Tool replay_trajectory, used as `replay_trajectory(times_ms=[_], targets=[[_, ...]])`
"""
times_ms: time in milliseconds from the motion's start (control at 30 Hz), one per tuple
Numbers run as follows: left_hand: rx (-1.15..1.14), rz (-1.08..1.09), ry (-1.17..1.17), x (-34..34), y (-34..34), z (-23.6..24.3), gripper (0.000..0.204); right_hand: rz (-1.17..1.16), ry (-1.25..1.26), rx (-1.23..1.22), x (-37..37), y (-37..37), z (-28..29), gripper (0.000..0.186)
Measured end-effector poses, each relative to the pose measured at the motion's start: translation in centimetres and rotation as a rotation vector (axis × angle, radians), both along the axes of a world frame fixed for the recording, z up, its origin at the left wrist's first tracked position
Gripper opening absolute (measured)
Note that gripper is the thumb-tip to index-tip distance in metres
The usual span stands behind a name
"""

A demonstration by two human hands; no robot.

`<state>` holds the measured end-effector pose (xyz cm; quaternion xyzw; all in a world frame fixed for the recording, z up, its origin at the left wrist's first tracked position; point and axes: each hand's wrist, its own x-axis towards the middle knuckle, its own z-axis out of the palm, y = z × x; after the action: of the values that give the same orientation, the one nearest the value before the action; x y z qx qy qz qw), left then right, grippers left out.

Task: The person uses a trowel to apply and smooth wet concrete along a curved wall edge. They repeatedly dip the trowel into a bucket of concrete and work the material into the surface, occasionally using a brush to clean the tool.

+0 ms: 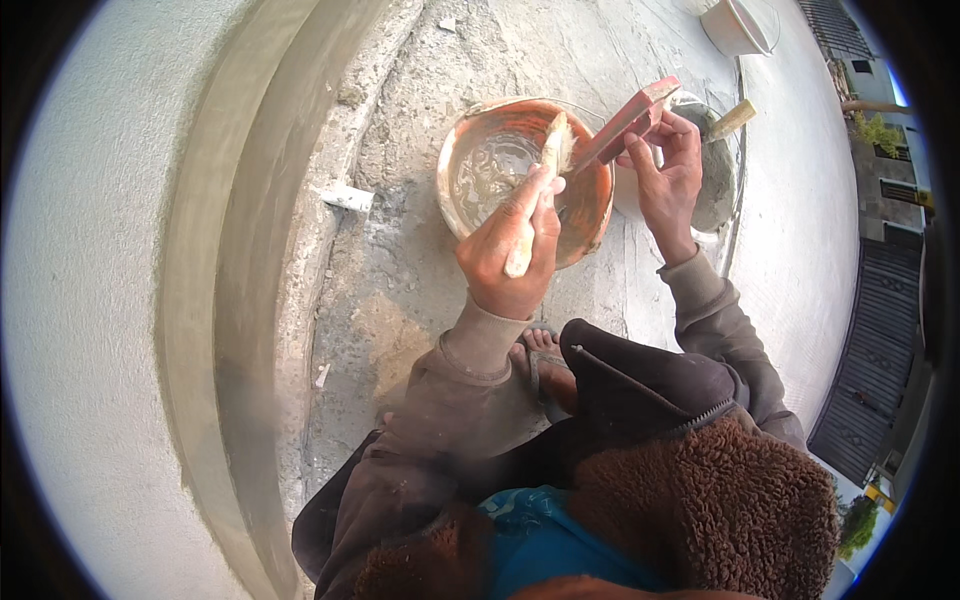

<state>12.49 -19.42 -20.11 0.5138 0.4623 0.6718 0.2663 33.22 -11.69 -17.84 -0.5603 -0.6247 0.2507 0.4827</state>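
My left hand (pixel 508 255) is closed round the pale handle of a brush (pixel 556 145), its light bristles pointing up and away. With my right hand (pixel 668 180) I grip a red float (pixel 628 125), tilted edge-on, its far end raised. The brush bristles are close to the float's near edge; whether they touch it I cannot tell. Both tools are above an orange bucket (pixel 600 200) with murky water (pixel 485 170) in it. Beside my right hand stands a bucket of grey mortar (pixel 716 190), with a wooden-handled tool (pixel 732 120) resting in it, partly hidden.
On the left, a smooth grey mortar band (pixel 240 260) runs along the foot of a white wall (pixel 110 250). A whitish tube-like scrap (pixel 347 198) lies on the rough ground. Another pale bucket (pixel 732 28) stands far right. My sandalled foot (pixel 548 360) is near the orange bucket.
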Motion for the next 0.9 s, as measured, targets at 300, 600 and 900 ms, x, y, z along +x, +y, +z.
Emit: replay_trajectory(times_ms=[300, 600, 900], targets=[[-0.277, -0.075, -0.775, -3.1, 2.9, 4.7, 0.040, 0.289, 0.378, -0.205, 1.0, 0.0, -0.6, 0.055], [-0.638, 0.013, -0.647, -6.2, 1.6, 4.8, 0.044, 0.120, 0.224, 0.050, -2.2, 3.3, 3.4, 0.058], [-0.651, -0.220, 0.451, -15.0, -7.1, 15.8, 0.025, 0.311, 0.520, 0.026, -13.0, 12.6, 4.9, 0.045]])
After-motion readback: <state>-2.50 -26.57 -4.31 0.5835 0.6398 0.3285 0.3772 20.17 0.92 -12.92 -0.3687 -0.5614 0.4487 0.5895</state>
